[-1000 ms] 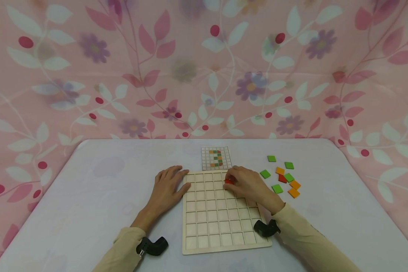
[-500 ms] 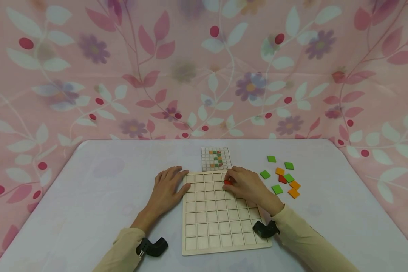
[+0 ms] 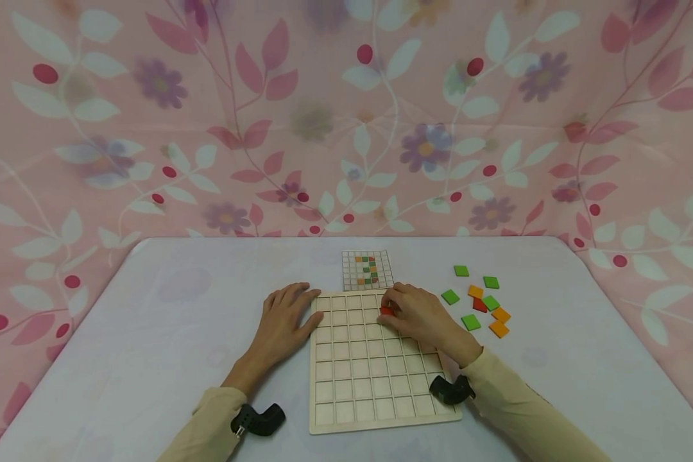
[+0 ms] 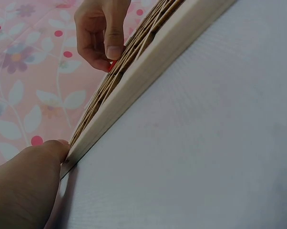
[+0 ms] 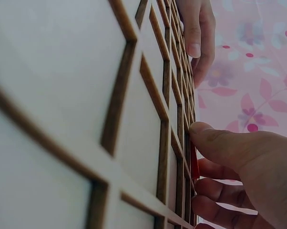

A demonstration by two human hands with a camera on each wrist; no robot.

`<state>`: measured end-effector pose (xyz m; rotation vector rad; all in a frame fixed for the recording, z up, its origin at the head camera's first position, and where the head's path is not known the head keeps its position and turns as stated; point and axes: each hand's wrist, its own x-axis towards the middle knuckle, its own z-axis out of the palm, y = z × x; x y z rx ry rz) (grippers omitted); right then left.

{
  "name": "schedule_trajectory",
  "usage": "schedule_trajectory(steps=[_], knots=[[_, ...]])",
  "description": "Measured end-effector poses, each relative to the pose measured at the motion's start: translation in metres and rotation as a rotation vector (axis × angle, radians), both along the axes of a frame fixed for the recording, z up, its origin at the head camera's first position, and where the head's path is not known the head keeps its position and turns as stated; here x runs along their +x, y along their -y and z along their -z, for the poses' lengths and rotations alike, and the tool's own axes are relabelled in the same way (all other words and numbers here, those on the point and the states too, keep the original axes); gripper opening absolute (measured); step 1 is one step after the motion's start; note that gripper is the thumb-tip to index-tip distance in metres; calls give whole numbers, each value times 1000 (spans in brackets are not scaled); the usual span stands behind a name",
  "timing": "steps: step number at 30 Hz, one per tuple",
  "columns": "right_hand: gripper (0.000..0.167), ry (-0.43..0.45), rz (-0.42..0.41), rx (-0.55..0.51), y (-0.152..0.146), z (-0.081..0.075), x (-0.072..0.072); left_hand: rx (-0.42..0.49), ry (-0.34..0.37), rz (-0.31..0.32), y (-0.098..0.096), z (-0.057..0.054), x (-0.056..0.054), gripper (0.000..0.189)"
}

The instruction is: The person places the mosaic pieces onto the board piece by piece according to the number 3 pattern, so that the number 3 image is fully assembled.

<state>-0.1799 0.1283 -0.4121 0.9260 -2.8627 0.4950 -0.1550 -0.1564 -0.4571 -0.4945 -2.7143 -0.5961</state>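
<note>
**Right hand (image 3: pixel 418 314) pinching a red tile (image 3: pixel 387 310) at the far side of a gridded board (image 3: pixel 381 423)**

Clock centred on the board, 12 pointing away from the person; entries running left to right.

10 o'clock: the left hand (image 3: pixel 283 324) is resting at the board's corner. Its fingers are lying extended, with a wide gap between thumb and forefinger; the thumb is touching the rim. Judgement: it is probably acting as a brace, stopping the board from sliding on the worktop (image 3: pixel 121 359).

Centre: the board is lying flat, raised strips dividing it into square compartments. Those not covered by the right hand are showing pale floors.

12 o'clock, just beyond the rim: a printed card (image 3: pixel 367 271) is lying flat, its coloured squares forming a shape like a 3. Its position is likely keeping it readable between the hands.

12 o'clock, inside the rim: the red tile is sitting at the far row. The right hand is reaching in from between 1 and 2, fingers narrow, holding the tile between thumb and forefinger, presumably for fine control. They are hiding the exact compartment; cannot tell whether the tile is seated.

2 o'clock, off the board: five green tiles (image 3: pixel 470 322), three orange tiles (image 3: pixel 499 329) and a second red tile (image 3: pixel 480 305) are lying loose, some touching, apparently within easy right-hand reach.
</note>
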Motion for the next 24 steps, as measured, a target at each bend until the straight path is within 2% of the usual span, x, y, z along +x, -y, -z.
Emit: schedule_trajectory(steps=[12, 24], knots=[[26, -1, 6, -4, 0, 2, 0, 3, 9, -3, 0, -1, 0, 44], [25, 49, -5, -94, -4, 2, 1, 0, 19, -7, 0, 0, 0, 44]])
